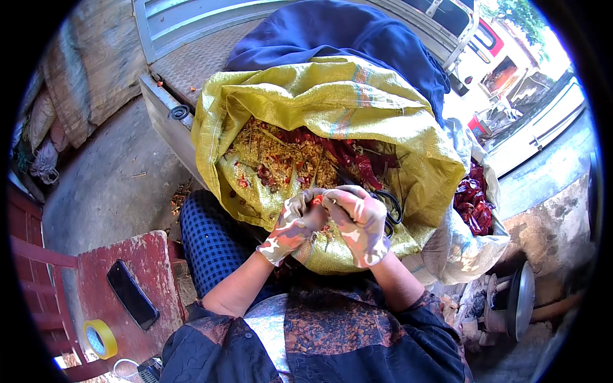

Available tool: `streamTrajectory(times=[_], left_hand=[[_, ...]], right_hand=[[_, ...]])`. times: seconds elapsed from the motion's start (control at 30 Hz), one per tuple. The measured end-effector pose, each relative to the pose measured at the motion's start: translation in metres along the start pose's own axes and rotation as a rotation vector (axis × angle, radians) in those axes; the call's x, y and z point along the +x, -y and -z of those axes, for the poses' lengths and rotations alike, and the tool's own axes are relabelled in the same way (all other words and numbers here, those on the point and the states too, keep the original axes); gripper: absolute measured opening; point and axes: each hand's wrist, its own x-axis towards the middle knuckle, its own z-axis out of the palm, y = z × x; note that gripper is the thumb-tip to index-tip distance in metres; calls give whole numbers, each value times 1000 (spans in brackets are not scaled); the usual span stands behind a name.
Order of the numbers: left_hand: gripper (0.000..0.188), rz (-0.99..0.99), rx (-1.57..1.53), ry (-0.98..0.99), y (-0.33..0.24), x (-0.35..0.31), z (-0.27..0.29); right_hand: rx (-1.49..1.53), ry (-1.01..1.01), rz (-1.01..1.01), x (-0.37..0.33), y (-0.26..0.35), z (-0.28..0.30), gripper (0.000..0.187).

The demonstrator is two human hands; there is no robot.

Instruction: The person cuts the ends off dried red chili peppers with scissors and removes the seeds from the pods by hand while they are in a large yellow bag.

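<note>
Both my hands wear camouflage-print gloves and meet over the near part of an open yellow woven sack (408, 150). A small bright red piece of chili (317, 200) shows between them. My left hand (297, 220) is closed around it, and my right hand (357, 214) pinches at it with thumb and fingers together. Beneath them, the sack holds a heap of yellow seeds with red flakes (281, 159) and dark red dried chilies (364, 169). Black scissor-like handles (393, 207) stick out beside my right hand, their other end hidden.
A white sack of dried red chilies (474, 204) stands at the right. Dark blue cloth (332, 32) lies behind the yellow sack, on a metal truck bed (191, 60). At the left, a worn red chair (143, 262) bears a phone (132, 293) and a yellow tape roll (100, 339).
</note>
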Motion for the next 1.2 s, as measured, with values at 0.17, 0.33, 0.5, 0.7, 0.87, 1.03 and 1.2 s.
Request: streamTrajectory(times=[0.17, 0.33, 0.5, 0.7, 0.87, 1.03, 1.2], left_hand=[[37, -37, 89, -78, -2, -7, -4], [34, -76, -14, -45, 7, -7, -6], [27, 31, -84, -59, -1, -4, -8], [23, -20, -105, -101, 7, -4, -8], [21, -42, -20, -147, 24, -4, 2], [26, -81, -72, -127, 21, -7, 2], [32, -148, -94, -56, 31, -5, 2]], right_hand=[[118, 10, -87, 0, 7, -3, 10], [350, 36, -307, 3, 5, 4, 10], [300, -8, -217, 4, 7, 0, 9], [170, -45, -125, 2, 0, -10, 10], [188, 1, -347, 9, 6, -6, 9], [76, 72, 53, 12, -17, -5, 12], [-91, 138, 94, 17, -12, 2, 10]])
